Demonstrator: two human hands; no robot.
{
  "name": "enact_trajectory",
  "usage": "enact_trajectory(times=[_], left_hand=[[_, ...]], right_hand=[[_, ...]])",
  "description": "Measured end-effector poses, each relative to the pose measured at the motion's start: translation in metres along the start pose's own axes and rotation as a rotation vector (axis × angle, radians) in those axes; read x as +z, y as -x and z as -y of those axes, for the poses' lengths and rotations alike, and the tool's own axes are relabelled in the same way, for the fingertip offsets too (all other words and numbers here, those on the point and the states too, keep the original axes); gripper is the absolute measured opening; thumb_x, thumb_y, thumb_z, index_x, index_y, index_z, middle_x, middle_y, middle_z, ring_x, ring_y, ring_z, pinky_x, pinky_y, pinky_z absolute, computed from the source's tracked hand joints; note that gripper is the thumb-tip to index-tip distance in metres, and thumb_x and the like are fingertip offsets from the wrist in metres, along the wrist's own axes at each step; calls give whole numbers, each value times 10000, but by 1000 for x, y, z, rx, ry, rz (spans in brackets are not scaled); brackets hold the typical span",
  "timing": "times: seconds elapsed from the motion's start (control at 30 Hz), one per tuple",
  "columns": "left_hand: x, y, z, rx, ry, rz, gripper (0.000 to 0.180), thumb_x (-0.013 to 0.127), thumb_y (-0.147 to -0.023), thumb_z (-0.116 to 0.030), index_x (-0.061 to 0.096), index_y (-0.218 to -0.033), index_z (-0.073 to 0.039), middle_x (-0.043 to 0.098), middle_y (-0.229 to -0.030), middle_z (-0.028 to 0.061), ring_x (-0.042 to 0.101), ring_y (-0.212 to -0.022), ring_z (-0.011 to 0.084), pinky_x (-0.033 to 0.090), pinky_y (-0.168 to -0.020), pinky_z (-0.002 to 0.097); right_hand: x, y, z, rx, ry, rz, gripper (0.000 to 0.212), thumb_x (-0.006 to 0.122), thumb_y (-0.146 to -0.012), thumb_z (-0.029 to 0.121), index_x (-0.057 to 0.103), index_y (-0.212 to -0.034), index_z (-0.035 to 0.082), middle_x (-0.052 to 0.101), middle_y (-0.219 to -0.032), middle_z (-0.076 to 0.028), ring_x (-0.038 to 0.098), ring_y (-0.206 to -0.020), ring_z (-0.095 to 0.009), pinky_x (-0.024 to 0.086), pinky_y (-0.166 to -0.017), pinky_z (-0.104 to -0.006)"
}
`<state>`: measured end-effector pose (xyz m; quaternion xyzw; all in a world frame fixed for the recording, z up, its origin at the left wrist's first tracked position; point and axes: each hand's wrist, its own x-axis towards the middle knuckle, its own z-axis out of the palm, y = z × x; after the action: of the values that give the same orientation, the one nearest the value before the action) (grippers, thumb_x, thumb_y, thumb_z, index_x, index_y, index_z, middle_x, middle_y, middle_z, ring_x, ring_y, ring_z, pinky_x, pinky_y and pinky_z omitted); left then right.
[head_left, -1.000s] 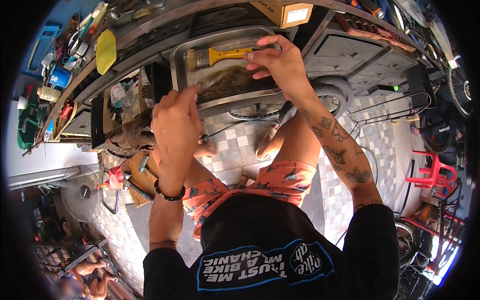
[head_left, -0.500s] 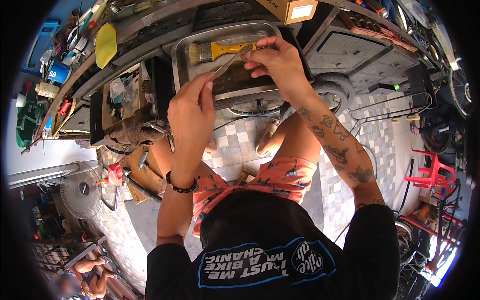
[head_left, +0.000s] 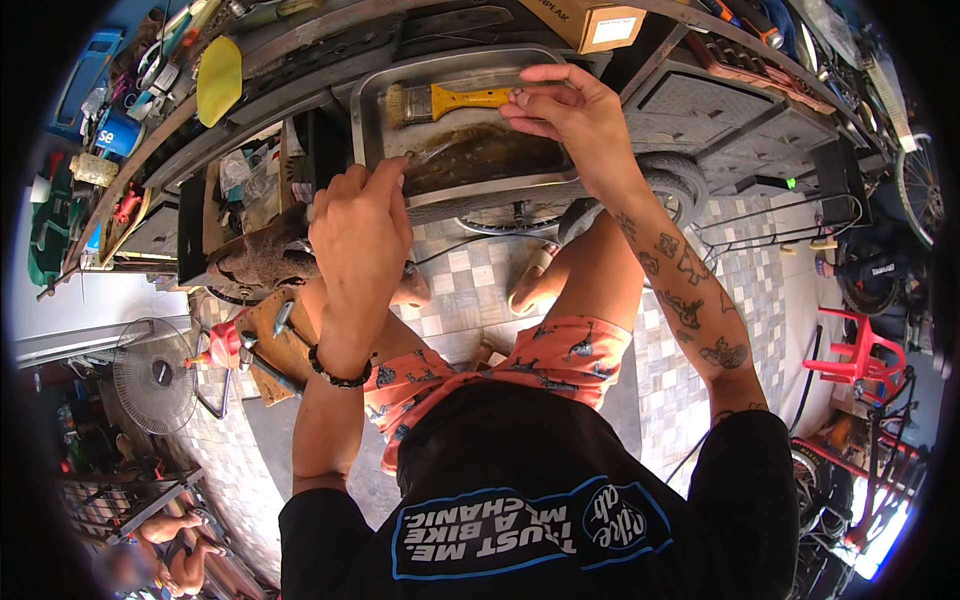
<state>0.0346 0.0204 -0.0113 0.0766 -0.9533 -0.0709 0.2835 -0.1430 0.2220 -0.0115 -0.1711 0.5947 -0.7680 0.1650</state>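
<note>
Top centre, both hands hold a thin rod over the metal tray [head_left: 368, 120] of dirty liquid. The left hand [head_left: 358, 225] pinches its lower end, the right hand [head_left: 565, 115] its upper end. Cleaning looks midway; the yellow-handled brush [head_left: 440, 100] lies idle.

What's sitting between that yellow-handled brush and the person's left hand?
In the head view, only the metal tray's murky brown liquid lies between brush and left hand.

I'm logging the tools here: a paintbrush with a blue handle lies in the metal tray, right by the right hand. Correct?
Not quite: the paintbrush has a yellow handle, not blue. The head view shows it lying in the metal tray, with the right hand beside its handle end.
</note>
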Motion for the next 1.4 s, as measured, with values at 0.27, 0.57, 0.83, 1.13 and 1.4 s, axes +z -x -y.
enact_trajectory(times=[0.27,0.57,0.83,1.13,1.4], left_hand=[[4,-2,2,17,11,-11,154,732,-960,-109,809,-1092,-127,692,-849,101,695,-841,323,544,-762,454],[0,-3,1,-41,73,-5,162,728,-972,-110,811,-1105,-150,705,-883,95,697,-854,336,556,-787,460],[0,-9,-7,-87,465,-127,189,708,-1007,-88,807,-1162,-130,693,-869,112,681,-800,341,542,-760,449],[14,-8,-9,-163,572,-67,184,702,-1010,-73,801,-1164,-94,718,-878,149,702,-765,328,540,-701,416],[14,-7,-9,-149,548,-74,189,696,-1012,-67,800,-1168,-88,736,-906,156,716,-773,335,549,-716,409]], right_hand=[[-2,0,0,0,24,28,188,693,-1049,21,763,-1212,-42,780,-1135,-170,795,-1053,-252,667,-987,-355],[0,-1,-5,23,-33,9,236,730,-1020,3,754,-1245,-63,787,-1150,-174,789,-1079,-243,652,-1025,-341],[5,5,-1,80,43,30,345,769,-989,1,668,-1308,-87,780,-1139,-217,801,-1043,-281,675,-980,-366],[10,8,7,61,-6,24,299,762,-979,-34,588,-1217,-85,771,-1111,-251,804,-1031,-327,684,-965,-383],[12,8,0,31,-23,39,332,778,-968,-32,493,-1137,-7,769,-1096,-273,806,-1024,-338,690,-954,-388]])
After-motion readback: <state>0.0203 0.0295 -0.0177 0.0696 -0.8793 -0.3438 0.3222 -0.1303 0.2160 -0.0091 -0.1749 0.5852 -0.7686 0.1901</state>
